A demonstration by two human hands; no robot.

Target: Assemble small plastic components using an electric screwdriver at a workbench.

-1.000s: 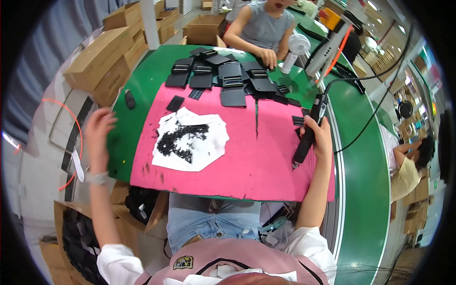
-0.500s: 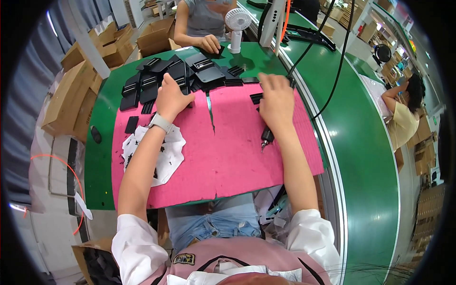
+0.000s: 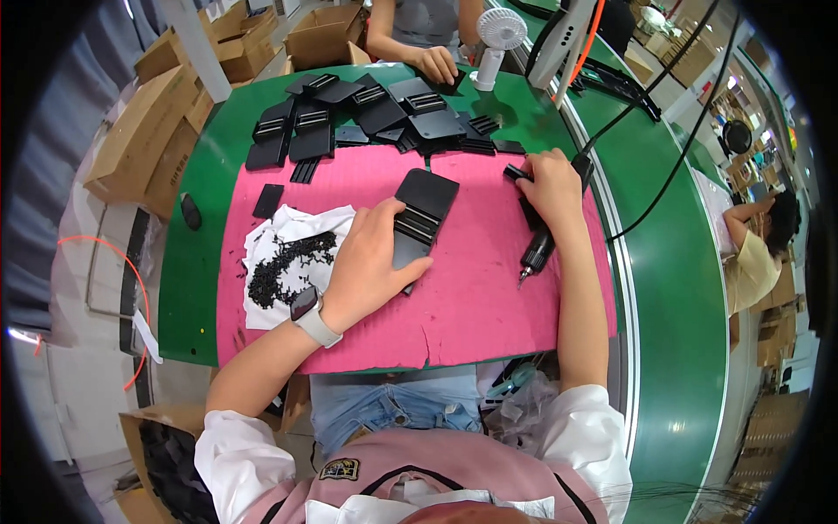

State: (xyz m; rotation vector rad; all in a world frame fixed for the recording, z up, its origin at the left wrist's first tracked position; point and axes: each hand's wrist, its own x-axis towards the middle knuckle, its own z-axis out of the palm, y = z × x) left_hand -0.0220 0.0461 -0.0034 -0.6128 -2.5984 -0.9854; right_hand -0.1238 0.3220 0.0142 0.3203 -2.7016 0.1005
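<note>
A black flat plate-like part [image 3: 434, 189] with a slotted metallic strip across its middle lies tilted on the pink mat. My left hand [image 3: 367, 262] grips it by its left side, thumb along its near end. At the mat's right side my right hand [image 3: 555, 185] has its fingers closed on a small black piece [image 3: 514, 173], which is partly hidden. Beneath that hand rests a black electric screwdriver [image 3: 538, 251], its bit pointing toward me. Many tiny black screws [image 3: 288, 271] are heaped on a white cloth [image 3: 262, 316] beside my left wrist.
Similar black parts [image 3: 375, 113] are piled along the mat's far edge. A small black plate [image 3: 268, 201] lies beyond the cloth. Across the green table [image 3: 188, 323], another person's hand [image 3: 436, 64] is near a white handheld fan [image 3: 491, 65]. A black cable [image 3: 650, 87] hangs at right.
My left hand has come back from the pile toward me, bringing a black part onto the mat. My right hand has closed on the small black piece. The whole view has shifted.
</note>
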